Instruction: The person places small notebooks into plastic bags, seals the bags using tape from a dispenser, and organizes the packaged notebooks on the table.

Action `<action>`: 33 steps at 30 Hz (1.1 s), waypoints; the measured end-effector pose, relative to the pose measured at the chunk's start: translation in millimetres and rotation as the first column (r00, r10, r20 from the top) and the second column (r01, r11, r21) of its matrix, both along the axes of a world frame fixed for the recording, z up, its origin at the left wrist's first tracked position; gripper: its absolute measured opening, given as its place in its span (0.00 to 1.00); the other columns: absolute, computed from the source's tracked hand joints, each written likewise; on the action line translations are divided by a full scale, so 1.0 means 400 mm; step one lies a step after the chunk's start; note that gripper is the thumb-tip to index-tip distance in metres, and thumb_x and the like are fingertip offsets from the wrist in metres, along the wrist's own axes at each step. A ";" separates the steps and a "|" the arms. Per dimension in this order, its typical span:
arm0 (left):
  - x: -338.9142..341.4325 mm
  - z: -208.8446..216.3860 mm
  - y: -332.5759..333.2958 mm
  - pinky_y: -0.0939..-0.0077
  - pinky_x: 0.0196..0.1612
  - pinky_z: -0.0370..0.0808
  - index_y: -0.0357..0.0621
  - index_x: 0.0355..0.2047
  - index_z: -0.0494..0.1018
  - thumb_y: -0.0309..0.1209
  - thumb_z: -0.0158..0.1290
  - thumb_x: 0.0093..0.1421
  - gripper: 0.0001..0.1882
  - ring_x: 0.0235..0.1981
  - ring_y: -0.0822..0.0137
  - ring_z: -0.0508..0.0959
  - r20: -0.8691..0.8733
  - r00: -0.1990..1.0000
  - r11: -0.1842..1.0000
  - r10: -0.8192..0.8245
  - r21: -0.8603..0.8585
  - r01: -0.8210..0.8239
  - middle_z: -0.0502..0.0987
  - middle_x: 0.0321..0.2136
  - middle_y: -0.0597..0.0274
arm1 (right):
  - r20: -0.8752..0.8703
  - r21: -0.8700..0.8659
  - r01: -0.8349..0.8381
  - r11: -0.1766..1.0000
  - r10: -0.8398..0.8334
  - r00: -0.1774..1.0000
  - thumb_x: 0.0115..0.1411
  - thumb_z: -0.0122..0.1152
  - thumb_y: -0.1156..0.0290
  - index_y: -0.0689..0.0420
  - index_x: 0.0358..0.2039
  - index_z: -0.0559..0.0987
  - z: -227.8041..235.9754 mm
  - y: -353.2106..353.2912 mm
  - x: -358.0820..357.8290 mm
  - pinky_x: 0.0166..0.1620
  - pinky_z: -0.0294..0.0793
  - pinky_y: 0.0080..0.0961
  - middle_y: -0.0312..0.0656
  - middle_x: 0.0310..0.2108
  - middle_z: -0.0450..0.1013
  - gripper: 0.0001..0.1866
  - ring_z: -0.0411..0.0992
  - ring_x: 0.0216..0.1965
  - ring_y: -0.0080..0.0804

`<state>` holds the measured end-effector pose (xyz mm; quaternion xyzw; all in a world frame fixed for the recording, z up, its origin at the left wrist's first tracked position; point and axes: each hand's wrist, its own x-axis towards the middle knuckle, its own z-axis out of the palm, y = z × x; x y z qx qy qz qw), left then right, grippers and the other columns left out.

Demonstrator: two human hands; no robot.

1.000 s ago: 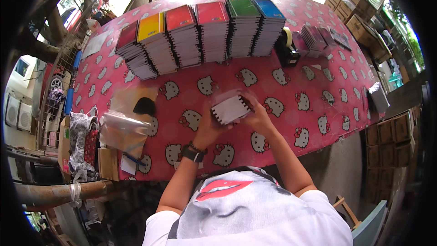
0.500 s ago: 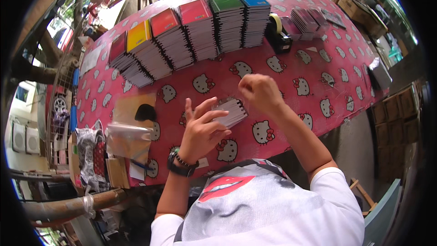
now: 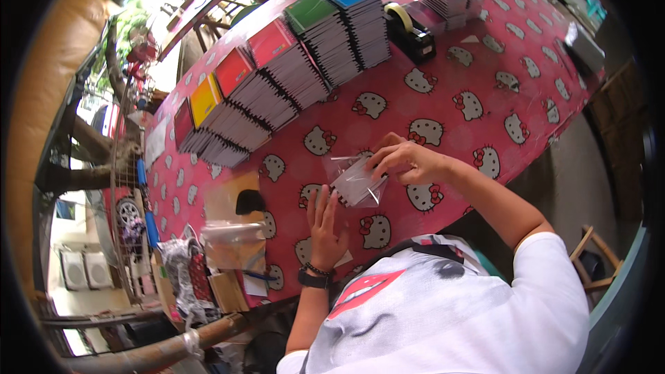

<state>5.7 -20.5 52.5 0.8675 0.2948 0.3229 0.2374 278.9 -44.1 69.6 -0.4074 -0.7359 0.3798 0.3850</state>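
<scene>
A small spiral notebook (image 3: 357, 185) with white pages lies on the pink table, inside a clear plastic bag (image 3: 341, 164) whose edges stick out past it. My right hand (image 3: 410, 162) is over the notebook's right side, its fingers bent and closed on the bag by the notebook's edge. The fingertips are partly hidden. My left hand (image 3: 327, 230) is open, fingers stretched out flat, its tips beside the black spiral binding. A dark watch and a beaded bracelet circle the left wrist.
Tall stacks of spiral notebooks (image 3: 291, 73) with coloured covers line the far side. A black tape dispenser (image 3: 413, 36) stands right of them, near small packed stacks (image 3: 443, 1). Clear plastic bags (image 3: 234, 244), a dark pad (image 3: 250, 201) and a blue pen (image 3: 260, 275) are on the left.
My right hand has come down from a raised, curled position onto the bagged notebook. My left hand has lowered from above the notebook to its near left edge. The view has tilted and shifted.
</scene>
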 end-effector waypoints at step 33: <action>0.033 0.040 0.053 0.39 0.59 0.46 0.60 0.57 0.61 0.23 0.57 0.41 0.40 0.64 0.45 0.45 -0.379 0.904 0.980 -0.199 -0.054 0.193 0.53 0.62 0.66 | 0.378 -0.001 -0.255 0.967 0.236 0.895 0.31 0.62 0.78 0.40 0.45 0.78 0.032 0.034 -0.028 0.59 0.48 0.54 0.39 0.63 0.52 0.34 0.40 0.64 0.52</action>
